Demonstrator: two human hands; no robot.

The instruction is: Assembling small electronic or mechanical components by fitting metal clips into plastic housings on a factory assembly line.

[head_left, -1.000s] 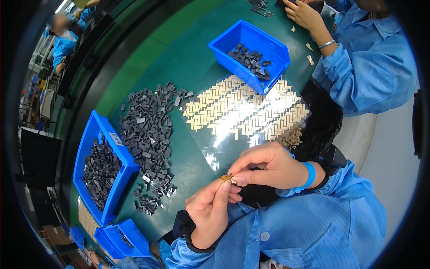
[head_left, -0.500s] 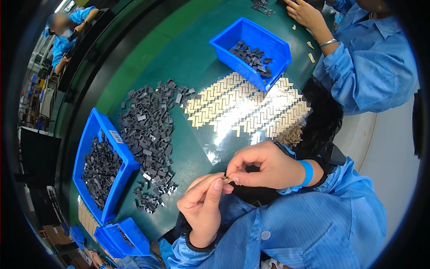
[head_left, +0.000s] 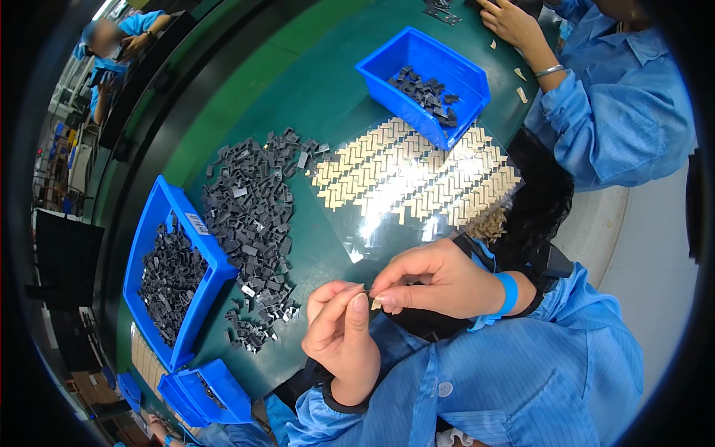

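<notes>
Both of my hands meet over the near edge of the green table. My right hand [head_left: 447,284], with a blue band at the wrist, pinches a small cream-coloured piece [head_left: 376,305] that pokes out below its fingertips. Thumb and fingers closed together, my left hand [head_left: 344,328] sits just beside it; what lies between those fingertips is too small and covered to name. Beyond my hands lies a clear plastic sheet [head_left: 356,240] bearing rows of cream stick-on strips [head_left: 344,195]. Left of the sheet spreads a heap of small dark grey parts [head_left: 253,223].
A blue bin [head_left: 220,257] full of dark parts stands left of the heap, with a smaller blue bin [head_left: 232,398] nearer me. Another blue bin [head_left: 408,112] rests on the sheet's far edge. At the right, a co-worker's hand [head_left: 514,26] works near cream scraps [head_left: 521,94].
My fingertips have drawn slightly apart, and the cream piece now hangs lower under my right fingers. The whole view has shifted a little.
</notes>
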